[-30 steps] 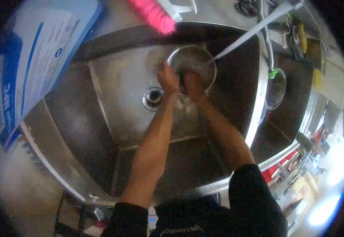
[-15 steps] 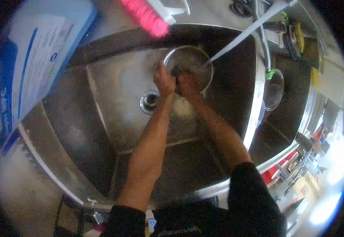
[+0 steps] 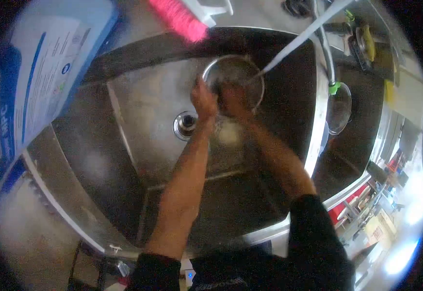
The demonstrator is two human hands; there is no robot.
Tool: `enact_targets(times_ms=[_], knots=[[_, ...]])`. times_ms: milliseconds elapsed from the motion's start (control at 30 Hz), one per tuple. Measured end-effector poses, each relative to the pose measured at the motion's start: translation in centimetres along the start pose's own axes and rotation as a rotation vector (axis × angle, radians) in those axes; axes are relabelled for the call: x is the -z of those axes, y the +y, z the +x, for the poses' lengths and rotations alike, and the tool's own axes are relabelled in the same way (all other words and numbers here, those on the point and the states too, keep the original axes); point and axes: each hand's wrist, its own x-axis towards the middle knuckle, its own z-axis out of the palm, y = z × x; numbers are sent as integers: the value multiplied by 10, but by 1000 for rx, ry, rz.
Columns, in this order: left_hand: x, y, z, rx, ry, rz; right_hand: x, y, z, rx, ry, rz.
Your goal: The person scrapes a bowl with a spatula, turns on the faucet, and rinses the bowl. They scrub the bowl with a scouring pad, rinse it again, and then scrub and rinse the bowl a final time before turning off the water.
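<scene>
Left hand [image 3: 204, 101] pinching left rim of round bowl [image 3: 233, 68], which sits just ahead of both hands. Right hand [image 3: 234, 99] inside bowl, blurred, can't tell if fingers spread or together. Water stream [image 3: 294, 46] enters bowl ahead-right of right hand. Drain [image 3: 187, 122] just left of left wrist; pink brush [image 3: 185, 22] farther ahead.

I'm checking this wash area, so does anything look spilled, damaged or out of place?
Nothing looks clearly damaged. The pink brush seems to overhang the far edge of the sink, so it may drop in. A pale patch marks its floor; residue or glare, I can't tell.
</scene>
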Motion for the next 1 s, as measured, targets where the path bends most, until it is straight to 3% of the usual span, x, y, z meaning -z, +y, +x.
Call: enact_targets(times_ms=[33, 133, 167, 233, 333, 433, 533, 667, 800, 867, 933, 967, 1000], knots=[[-2, -5, -3, 54, -26, -50, -1, 5, 0, 214, 168, -191], [-17, -31, 7, 117, -116, 5, 17, -11, 15, -155, -141, 141], [-20, -31, 3, 112, -115, -5, 27, -21, 10, -175, -158, 136], [-6, -24, -11, -149, 17, 120, 29, -13, 8, -142, -152, 168], [-15, -7, -10, -1, 152, 16, 28, -16, 16, -206, -146, 204], [-3, -4, 3, -156, 60, 121, 29, -35, 6, -208, -148, 179], [-2, 11, 0, -32, 64, 77, 26, -3, 30, -148, -116, 232], [-2, -9, 11, -169, 0, 167, 47, -41, 25, -232, -188, 202], [-4, 6, 5, -83, 35, 65, -16, 20, 32, -10, 41, 175], [4, 1, 8, -27, 23, 113, -30, 18, 20, 56, 98, 183], [9, -1, -2, -233, 15, 85, -23, 8, -14, 225, 121, 58], [8, 1, -7, -233, 18, 83, -21, 4, -21, 228, 121, 57], [5, 9, -11, -106, 52, 73, -15, 2, -26, 180, 127, 15]])
